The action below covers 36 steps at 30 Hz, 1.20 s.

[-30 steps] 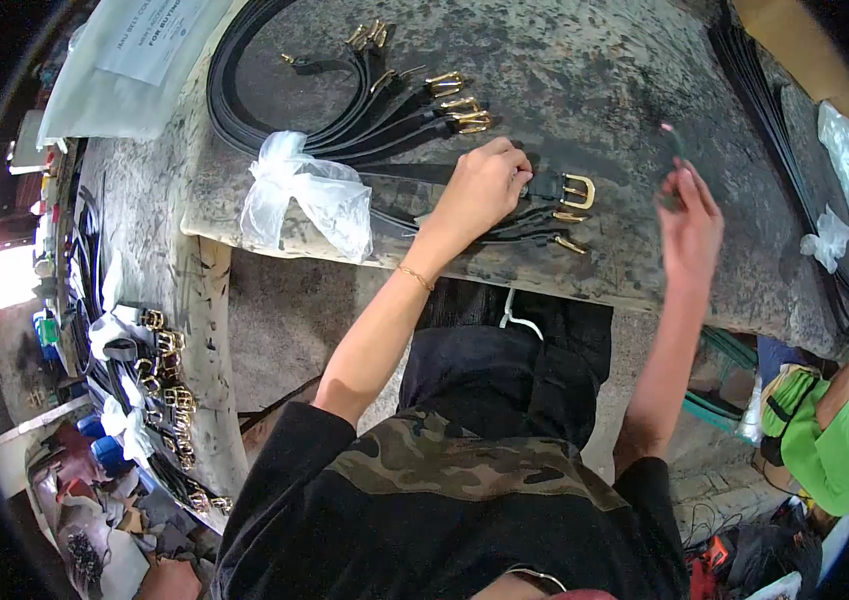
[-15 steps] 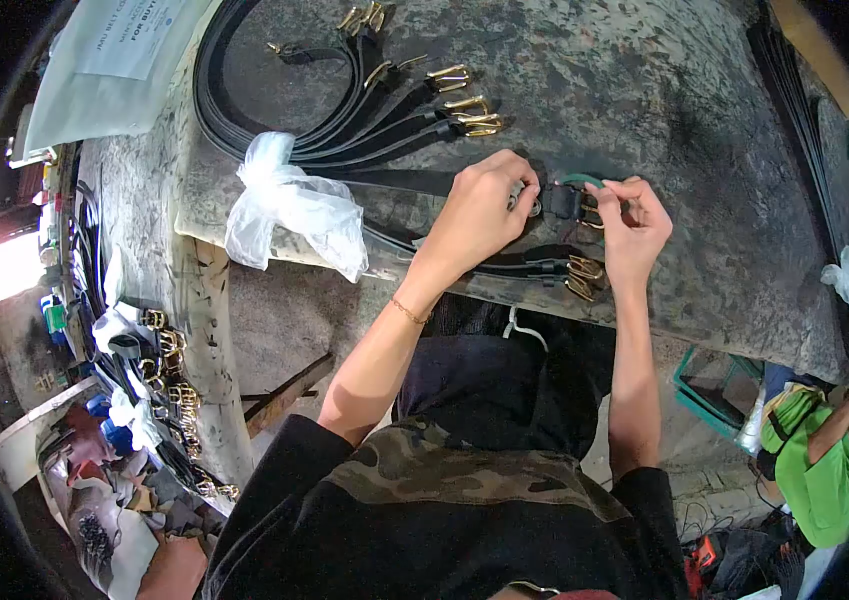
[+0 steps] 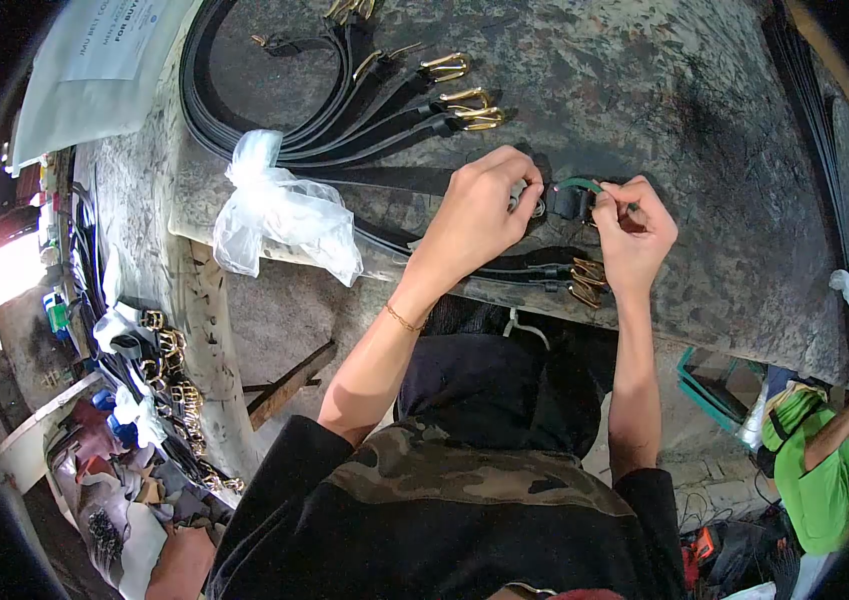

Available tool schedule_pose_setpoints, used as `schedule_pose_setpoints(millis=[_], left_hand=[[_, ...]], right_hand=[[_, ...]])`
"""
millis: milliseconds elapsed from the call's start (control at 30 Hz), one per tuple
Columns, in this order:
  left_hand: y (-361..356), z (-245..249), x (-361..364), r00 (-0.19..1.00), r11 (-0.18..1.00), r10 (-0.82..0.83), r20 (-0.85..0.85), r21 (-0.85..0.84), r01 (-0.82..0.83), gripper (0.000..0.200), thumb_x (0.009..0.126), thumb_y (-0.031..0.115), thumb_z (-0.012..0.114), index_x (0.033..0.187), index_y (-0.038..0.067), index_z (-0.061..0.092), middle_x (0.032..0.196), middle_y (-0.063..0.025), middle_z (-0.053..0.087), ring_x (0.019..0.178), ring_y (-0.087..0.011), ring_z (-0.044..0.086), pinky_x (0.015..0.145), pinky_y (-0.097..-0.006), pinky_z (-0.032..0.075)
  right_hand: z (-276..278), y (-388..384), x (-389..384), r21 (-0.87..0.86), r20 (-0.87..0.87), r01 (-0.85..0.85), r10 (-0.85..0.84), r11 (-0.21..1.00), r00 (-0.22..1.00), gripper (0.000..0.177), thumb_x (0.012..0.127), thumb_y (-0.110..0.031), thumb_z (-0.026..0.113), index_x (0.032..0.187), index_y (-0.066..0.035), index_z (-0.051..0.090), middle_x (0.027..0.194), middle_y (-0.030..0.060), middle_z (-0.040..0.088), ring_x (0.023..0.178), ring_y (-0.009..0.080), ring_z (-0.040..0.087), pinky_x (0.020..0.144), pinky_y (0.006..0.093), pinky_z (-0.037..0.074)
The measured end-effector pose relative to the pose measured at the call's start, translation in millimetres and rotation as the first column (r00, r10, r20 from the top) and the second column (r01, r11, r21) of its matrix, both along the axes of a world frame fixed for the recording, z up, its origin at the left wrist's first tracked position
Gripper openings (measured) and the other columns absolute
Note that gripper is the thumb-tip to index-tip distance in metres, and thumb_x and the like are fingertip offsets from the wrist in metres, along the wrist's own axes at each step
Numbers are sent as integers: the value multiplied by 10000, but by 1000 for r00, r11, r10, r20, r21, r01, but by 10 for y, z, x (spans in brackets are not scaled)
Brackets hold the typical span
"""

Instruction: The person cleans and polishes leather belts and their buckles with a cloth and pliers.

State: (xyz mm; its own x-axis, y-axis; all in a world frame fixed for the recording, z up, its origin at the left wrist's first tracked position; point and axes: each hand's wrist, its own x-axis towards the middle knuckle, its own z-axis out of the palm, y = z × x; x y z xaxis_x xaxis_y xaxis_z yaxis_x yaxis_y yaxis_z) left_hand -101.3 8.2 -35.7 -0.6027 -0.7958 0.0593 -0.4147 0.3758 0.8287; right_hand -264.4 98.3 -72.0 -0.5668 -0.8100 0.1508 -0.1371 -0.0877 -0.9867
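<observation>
My left hand (image 3: 492, 205) is closed, its thumb and fingers bent round a small silvery metal thing (image 3: 534, 205) with a rounded edge, mostly hidden. Just right of it, the end of a black belt (image 3: 566, 204) lies on the worktable, its buckle partly covered by my right hand. My right hand (image 3: 636, 235) pinches one end of a thin, curved green strip (image 3: 576, 184), which arches over the belt end towards my left hand. Nearer my body, several black belts with gold buckles (image 3: 586, 280) lie along the table edge.
Coiled black belts with gold buckles (image 3: 464, 108) lie on the dark worktable (image 3: 634, 90). White plastic wrap (image 3: 289, 215) sits at its left edge, below a printed plastic bag (image 3: 94, 75). More buckled belts hang left. At right, another person's arm (image 3: 844, 430) shows beside a green cloth (image 3: 819, 500).
My right hand now covers more of the belt's buckle, and the green strip arches more visibly between my hands. The whole view has shifted slightly.
</observation>
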Motion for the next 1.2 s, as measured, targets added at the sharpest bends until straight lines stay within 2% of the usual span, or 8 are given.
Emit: schedule_pose_setpoints(millis=[233, 333, 433, 533, 600, 933, 1067, 1200], left_hand=[[-2, -6, 4, 1000, 999, 3, -17, -33, -4, 76, 836, 40, 659, 869, -27, 656, 914, -167, 669, 885, -366, 656, 772, -382, 503], [-5, 6, 8, 1000, 1000, -3, -22, 3, 3, 121, 843, 59, 666, 910, -29, 615, 908, -165, 643, 874, -355, 639, 794, -375, 492], [9, 63, 22, 991, 991, 117, -70, 69, -112, 197, 822, 33, 629, 986, -14, 530, 939, -153, 570, 886, -319, 577, 836, -353, 459], [23, 26, 94, 973, 961, 96, -210, 274, -36, 261, 808, -9, 566, 1036, -12, 441, 992, -167, 456, 908, -346, 511, 827, -382, 438], [26, -11, 97, 984, 975, 16, -177, 221, 24, 346, 718, -11, 539, 1041, 21, 418, 989, -126, 457, 921, -268, 473, 875, -323, 403], [117, -36, 2, 984, 943, -164, 69, -283, 177, 344, 754, -74, 596, 1078, -23, 698, 1047, -158, 543, 986, -332, 546, 871, -410, 476], [153, 3, 17, 976, 921, -190, 109, -325, 215, 370, 745, -78, 596, 1094, -21, 703, 1039, -148, 541, 988, -325, 542, 874, -409, 478], [128, -20, 51, 983, 951, -183, -9, -255, 174, 165, 760, -17, 648, 920, -27, 685, 1041, -157, 559, 976, -330, 575, 854, -402, 484]], right_hand=[[5, 6, -12, 20, -57, -6, 7, 1000, 998, 93, 812, 96, 674, 808, 19, 621, 724, -30, 492, 622, 4, 440, 526, 186, 304], [24, 3, -25, 40, 22, -12, 11, 999, 1000, 74, 847, 91, 659, 832, 30, 620, 749, -22, 503, 661, 21, 497, 572, 187, 406], [-48, -12, -68, -61, 199, 47, -34, 997, 979, 38, 919, 72, 595, 888, 59, 614, 822, 7, 540, 791, 96, 615, 835, 287, 587], [-28, -14, -75, -112, 317, 73, -34, 991, 948, 51, 927, 70, 575, 892, 61, 610, 844, 23, 550, 817, 107, 626, 849, 326, 608], [-42, -18, -85, -128, 358, 101, -49, 987, 932, 59, 928, 73, 563, 888, 64, 605, 849, 30, 549, 816, 109, 623, 859, 353, 616], [-138, 16, -131, -238, 514, 173, -28, 956, 857, 92, 949, 55, 503, 913, 55, 589, 812, 59, 536, 694, 113, 554, 975, 576, 548], [-136, 10, -133, -280, 515, 156, 11, 947, 857, 105, 949, 62, 493, 910, 52, 590, 795, 54, 529, 655, 107, 529, 975, 572, 549], [-139, -13, -129, -278, 532, 195, -18, 941, 847, 93, 948, 64, 507, 903, 54, 588, 765, 40, 517, 592, 79, 457, 973, 558, 548]])
